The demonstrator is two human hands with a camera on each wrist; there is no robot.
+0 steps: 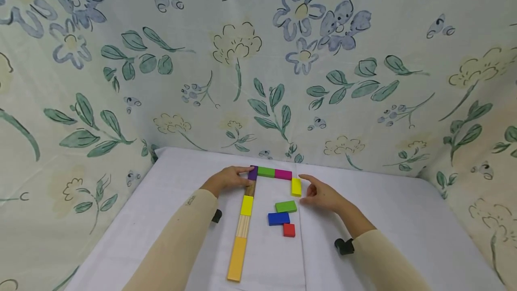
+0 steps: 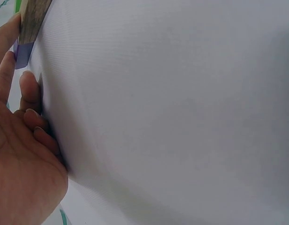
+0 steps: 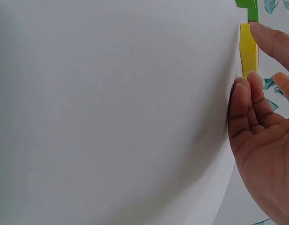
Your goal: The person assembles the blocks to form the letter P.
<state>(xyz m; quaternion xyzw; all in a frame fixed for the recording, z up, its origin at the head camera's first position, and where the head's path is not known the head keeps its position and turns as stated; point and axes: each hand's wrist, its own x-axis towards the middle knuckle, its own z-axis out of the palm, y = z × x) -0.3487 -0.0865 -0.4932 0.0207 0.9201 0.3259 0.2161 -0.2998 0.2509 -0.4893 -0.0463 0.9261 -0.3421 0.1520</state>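
Note:
My left hand reaches to the far left corner of a row of blocks. Its fingertips touch the purple block and the brown wooden block, which also show in the left wrist view. From the purple block, a green block and a magenta block run rightward. A yellow block stands at the magenta one's near right corner. My right hand is beside it, thumb and forefinger spread around its right side. In the right wrist view, fingertips lie close to both ends of the yellow block.
Below the brown block, the left column continues with a yellow block, a striped pale block and a long orange block. Inside the outline lie loose green, blue and red blocks. Floral cloth hangs behind the white table.

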